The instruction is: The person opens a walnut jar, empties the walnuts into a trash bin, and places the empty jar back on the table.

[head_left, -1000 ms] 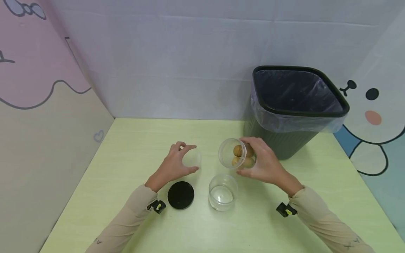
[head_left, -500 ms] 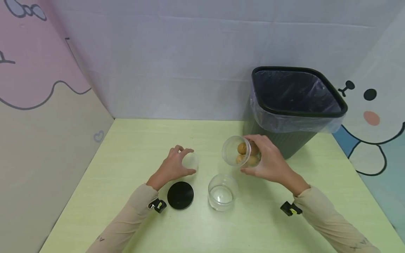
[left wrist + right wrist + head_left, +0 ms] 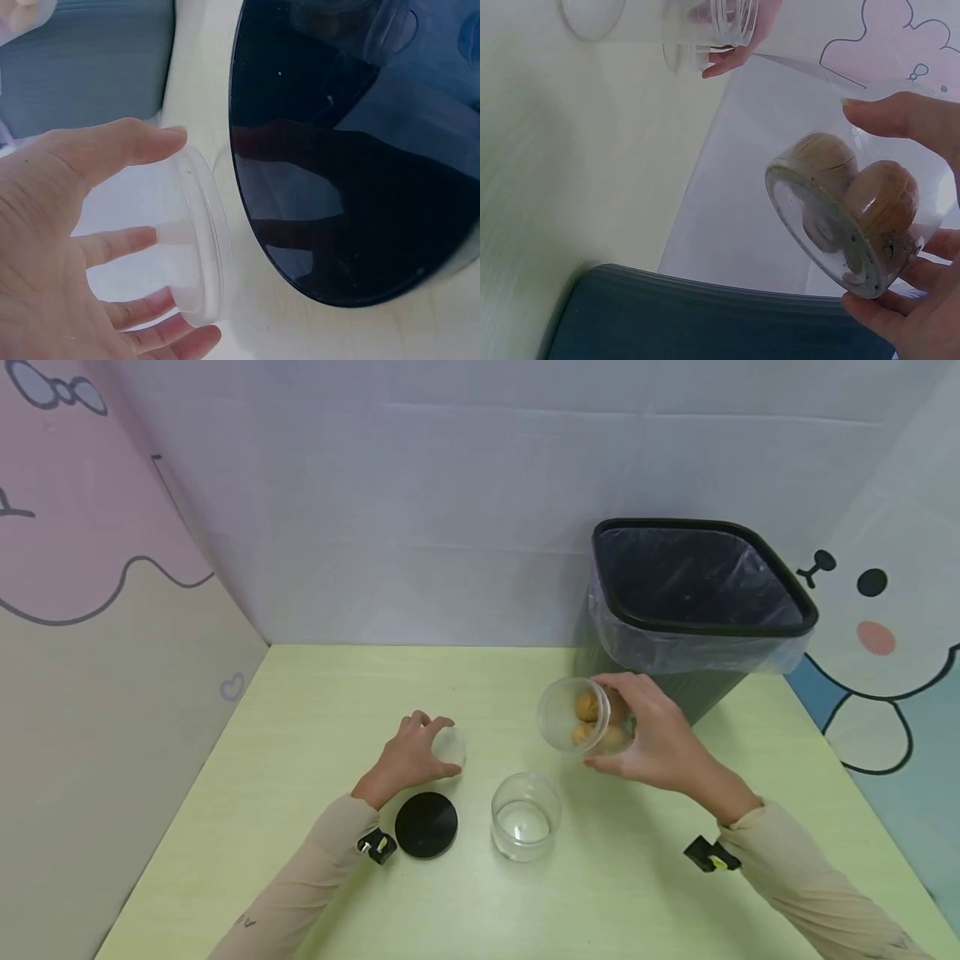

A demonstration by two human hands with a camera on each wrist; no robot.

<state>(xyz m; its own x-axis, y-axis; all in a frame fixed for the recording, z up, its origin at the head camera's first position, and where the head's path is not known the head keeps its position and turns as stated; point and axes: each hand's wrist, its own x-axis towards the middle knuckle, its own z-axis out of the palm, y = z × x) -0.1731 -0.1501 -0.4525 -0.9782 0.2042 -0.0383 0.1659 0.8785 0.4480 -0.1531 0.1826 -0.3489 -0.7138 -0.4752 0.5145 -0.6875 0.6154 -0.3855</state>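
Note:
In the head view my left hand (image 3: 407,758) holds a translucent lid (image 3: 450,750) by its rim. The left wrist view shows thumb and fingers curved about this lid (image 3: 204,240), just over the pale tabletop. My right hand (image 3: 660,739) grips a clear jar (image 3: 561,717), tipped with its mouth to the left and raised off the table. Several brown walnuts (image 3: 885,199) lie towards the jar's base. A second clear jar (image 3: 525,827) stands upright on the table between the two forearms. Left of it lies a round black lid (image 3: 426,825).
A dark bin (image 3: 701,652) with a clear plastic liner stands at the back right, close behind my right hand. A white sheet (image 3: 420,510) hangs along the table's back edge. Cartoon-printed panels (image 3: 112,693) flank both sides.
My right hand has moved to the right and slightly up with the tilted jar, walnuts still inside. My left hand has shifted slightly down with the lid. The standing jar and black lid stay put.

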